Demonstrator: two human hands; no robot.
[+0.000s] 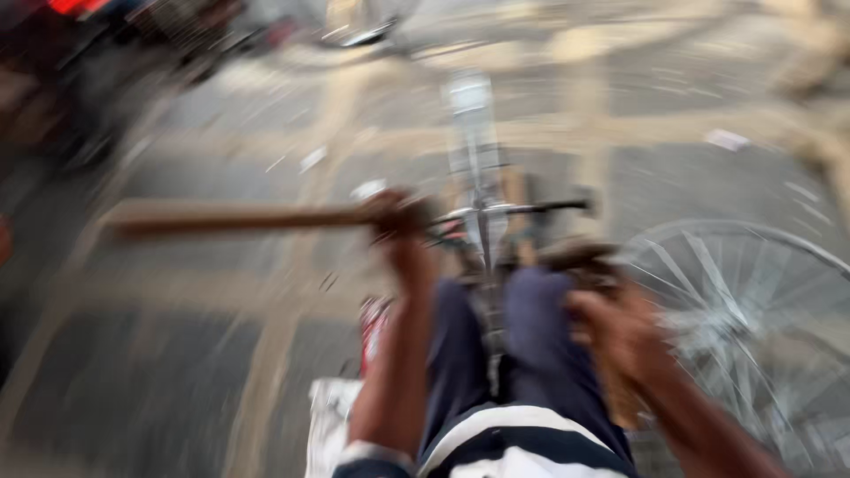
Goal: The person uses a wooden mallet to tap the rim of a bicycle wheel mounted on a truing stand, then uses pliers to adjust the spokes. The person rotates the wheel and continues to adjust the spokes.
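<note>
Both hands are busy: the left hand is clamped on a wooden handle whose long axis runs level and out to the left. The right hand rests closed by the knee, just beside a spoked wheel; blur hides what it grips and the handle's far end.

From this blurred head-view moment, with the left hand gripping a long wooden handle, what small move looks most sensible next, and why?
Probably steadying before swinging. The left hand is closed around the wooden handle, which reaches out to the left, level over the paved ground. The right hand sits beside the spoked wheel, its grip too blurred to judge. Everything is smeared, so slowing the handle seems wise.
</note>
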